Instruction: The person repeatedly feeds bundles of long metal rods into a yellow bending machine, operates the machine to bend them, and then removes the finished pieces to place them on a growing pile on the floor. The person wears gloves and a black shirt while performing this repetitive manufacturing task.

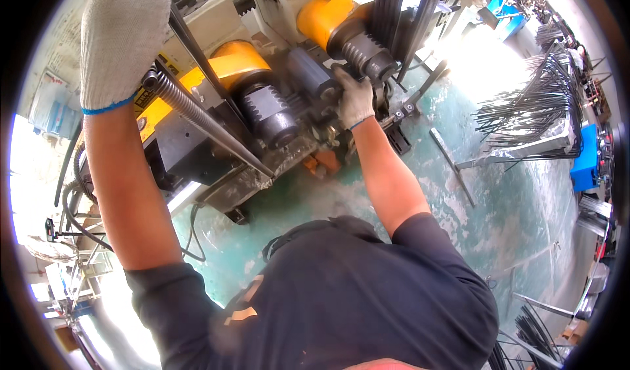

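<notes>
My left hand (125,42), in a whitish knit glove with a blue cuff, is raised at the upper left beside the machine. Its fingers run toward the top edge and are hidden, so what they touch does not show. My right hand (356,98), gloved with dark-stained fingers, reaches into the machine between two ribbed dark rollers. Its fingers curl at the end of a smooth dark cylinder (310,73); what lies inside them is hidden. The left ribbed roller (268,110) and right ribbed roller (367,56) sit on yellow housings (239,61).
A coil spring (197,117) slants down beside the left roller. Dark upright bars (388,9) stand behind the right one. Bundled thin black rods (535,107) rest on a rack at the right, near a blue box (584,158). A metal bar (453,166) stands out over the green floor (420,199).
</notes>
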`<state>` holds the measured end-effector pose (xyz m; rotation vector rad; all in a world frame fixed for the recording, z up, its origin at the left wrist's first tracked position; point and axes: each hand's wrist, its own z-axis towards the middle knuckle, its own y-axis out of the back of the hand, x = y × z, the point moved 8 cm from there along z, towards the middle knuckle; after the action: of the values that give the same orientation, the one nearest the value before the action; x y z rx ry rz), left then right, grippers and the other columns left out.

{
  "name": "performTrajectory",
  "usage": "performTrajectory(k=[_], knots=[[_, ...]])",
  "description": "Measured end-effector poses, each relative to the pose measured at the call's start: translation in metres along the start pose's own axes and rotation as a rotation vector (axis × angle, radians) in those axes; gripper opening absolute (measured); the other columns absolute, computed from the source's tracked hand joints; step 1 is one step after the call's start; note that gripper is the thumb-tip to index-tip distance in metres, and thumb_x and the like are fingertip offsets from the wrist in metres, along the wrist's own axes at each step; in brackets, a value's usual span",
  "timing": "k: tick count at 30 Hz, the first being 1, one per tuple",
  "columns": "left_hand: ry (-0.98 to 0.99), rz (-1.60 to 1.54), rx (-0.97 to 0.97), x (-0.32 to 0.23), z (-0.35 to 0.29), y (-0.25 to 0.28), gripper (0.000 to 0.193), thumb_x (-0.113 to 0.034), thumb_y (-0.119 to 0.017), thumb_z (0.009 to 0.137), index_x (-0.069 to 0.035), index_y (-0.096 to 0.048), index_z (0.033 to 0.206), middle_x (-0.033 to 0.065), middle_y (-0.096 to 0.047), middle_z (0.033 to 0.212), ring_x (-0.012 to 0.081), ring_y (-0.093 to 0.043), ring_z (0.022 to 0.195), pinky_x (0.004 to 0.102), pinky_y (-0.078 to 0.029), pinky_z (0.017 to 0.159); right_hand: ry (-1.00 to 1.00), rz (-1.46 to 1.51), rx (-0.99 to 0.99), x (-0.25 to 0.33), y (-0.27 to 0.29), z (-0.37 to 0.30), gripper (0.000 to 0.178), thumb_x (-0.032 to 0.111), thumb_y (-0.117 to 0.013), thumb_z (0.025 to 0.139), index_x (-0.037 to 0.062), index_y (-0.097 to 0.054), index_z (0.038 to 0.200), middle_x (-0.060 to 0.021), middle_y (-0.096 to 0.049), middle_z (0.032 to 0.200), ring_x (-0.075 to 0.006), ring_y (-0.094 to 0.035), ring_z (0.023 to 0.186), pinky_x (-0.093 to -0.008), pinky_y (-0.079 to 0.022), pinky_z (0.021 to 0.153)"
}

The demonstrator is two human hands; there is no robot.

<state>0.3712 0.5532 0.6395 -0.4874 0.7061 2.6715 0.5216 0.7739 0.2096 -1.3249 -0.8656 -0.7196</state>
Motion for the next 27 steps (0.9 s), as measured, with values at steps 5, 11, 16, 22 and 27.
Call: performTrajectory(k=[5,11,16,22,27], knots=[[0.137,-0.151,-0.066,0.028,-0.001,-0.004,0.029,-0.011,-0.055,0.098,0.002,-0.056,0.123,0.0048,-0.059,0.086,0.0137,-0.063,0.077,0.0298,-0.052,0.069,-0.078,0.08,-0.077,0.007,-0.005,-0.012,0.026,0.004,-0.072,0.092,-0.0049,-0.067,0.116,-0.0104,-0.074,0.108,-0.0167,-0.069,0.098,-0.0296,-0.053,0.084],[0.117,-0.178,-0.084,0.021,-0.004,-0.008,0.029,-0.008,-0.056,0.097,0.002,-0.055,0.124,0.0046,-0.058,0.087,0.0139,-0.062,0.077,0.0295,-0.053,0.07,-0.035,0.107,-0.033,0.016,-0.01,-0.011,0.028,0.006,-0.074,0.09,-0.0025,-0.068,0.116,-0.0062,-0.071,0.104,-0.0144,-0.066,0.09,-0.0305,-0.052,0.079],[0.101,-0.166,-0.038,0.02,0.0,-0.007,0.03,-0.007,-0.056,0.097,0.002,-0.055,0.125,0.0052,-0.058,0.087,0.0144,-0.062,0.078,0.0295,-0.053,0.071,-0.038,0.125,-0.036,0.016,-0.01,-0.011,0.027,0.007,-0.074,0.09,-0.0016,-0.068,0.115,-0.0049,-0.07,0.101,-0.0129,-0.064,0.087,-0.0297,-0.051,0.075],[0.125,-0.216,-0.039,0.026,0.0,-0.006,0.03,-0.008,-0.055,0.097,0.004,-0.054,0.125,0.0059,-0.059,0.085,0.0149,-0.062,0.077,0.0295,-0.052,0.07,-0.048,0.115,-0.042,0.016,-0.011,-0.013,0.026,0.007,-0.074,0.09,-0.0013,-0.069,0.114,-0.0038,-0.07,0.098,-0.0115,-0.063,0.083,-0.028,-0.05,0.071],[0.115,-0.203,0.012,0.018,0.001,-0.007,0.03,-0.009,-0.055,0.097,0.004,-0.054,0.124,0.006,-0.059,0.084,0.0151,-0.062,0.076,0.0295,-0.052,0.069,-0.043,0.13,-0.04,0.016,-0.01,-0.012,0.026,0.007,-0.075,0.089,-0.0013,-0.068,0.113,-0.0038,-0.069,0.098,-0.0118,-0.063,0.084,-0.0286,-0.051,0.073]])
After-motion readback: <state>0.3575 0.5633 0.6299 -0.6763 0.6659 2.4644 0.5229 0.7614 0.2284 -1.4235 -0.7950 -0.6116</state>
